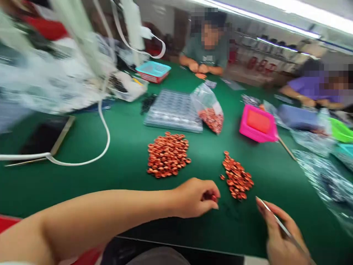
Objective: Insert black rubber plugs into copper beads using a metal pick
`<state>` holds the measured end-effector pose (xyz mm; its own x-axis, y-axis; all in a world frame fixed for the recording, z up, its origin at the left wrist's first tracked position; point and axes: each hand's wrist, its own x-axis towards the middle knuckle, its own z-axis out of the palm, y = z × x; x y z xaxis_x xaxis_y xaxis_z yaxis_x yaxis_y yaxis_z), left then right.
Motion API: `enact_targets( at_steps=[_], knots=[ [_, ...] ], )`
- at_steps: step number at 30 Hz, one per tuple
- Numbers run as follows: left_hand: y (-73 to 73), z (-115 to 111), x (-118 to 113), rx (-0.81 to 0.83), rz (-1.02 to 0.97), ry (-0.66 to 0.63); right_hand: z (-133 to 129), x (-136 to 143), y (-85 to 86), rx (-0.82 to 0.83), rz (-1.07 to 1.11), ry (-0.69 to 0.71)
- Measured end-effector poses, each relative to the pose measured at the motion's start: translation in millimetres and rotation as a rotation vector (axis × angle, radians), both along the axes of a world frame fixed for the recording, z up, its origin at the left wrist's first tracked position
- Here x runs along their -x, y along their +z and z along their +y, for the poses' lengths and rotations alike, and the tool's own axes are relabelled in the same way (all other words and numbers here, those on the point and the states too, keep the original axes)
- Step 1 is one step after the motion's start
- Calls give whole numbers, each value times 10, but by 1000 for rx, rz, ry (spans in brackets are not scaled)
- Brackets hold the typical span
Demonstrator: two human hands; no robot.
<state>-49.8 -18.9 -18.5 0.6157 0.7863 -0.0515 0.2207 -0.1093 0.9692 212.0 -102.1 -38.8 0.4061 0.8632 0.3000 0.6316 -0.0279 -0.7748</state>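
Note:
My left hand (pixel 194 198) is curled just above the green table, between two piles of small round copper-coloured pieces. A bit of red shows inside its bent fingers, too small to make out. The larger pile (pixel 168 154) lies behind my left wrist. Off the fingertips is the smaller pile (pixel 238 176), with one loose piece (pixel 222 177) beside it. My right hand (pixel 284 235), at the lower right, grips slim metal tweezers (pixel 278 221). Their tip shows near the thumb and points toward the smaller pile, apart from it.
Beyond the piles are clear plastic trays (pixel 173 110) and a bag of copper-coloured pieces (pixel 211 110). A pink basket (pixel 257 138) stands right. At left lie a phone (pixel 44 136) and a white cable (pixel 106 136). Two people work across the table (pixel 124 176).

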Motion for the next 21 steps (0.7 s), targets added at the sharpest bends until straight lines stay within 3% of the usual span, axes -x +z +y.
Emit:
enact_targets(
  at_steps=[2,6,10,21],
  knots=[
    [-35,41,56,21,-42,-39,-16,7,26,14,55,-160],
    [4,38,81,30,-3,-39,57,150,-21,-77,258,-141],
    [20,16,57,43,21,-37,69,193,-35,-165,247,-189],
    [11,25,65,-50,73,-60,57,178,-27,-295,353,-66]
  ],
)
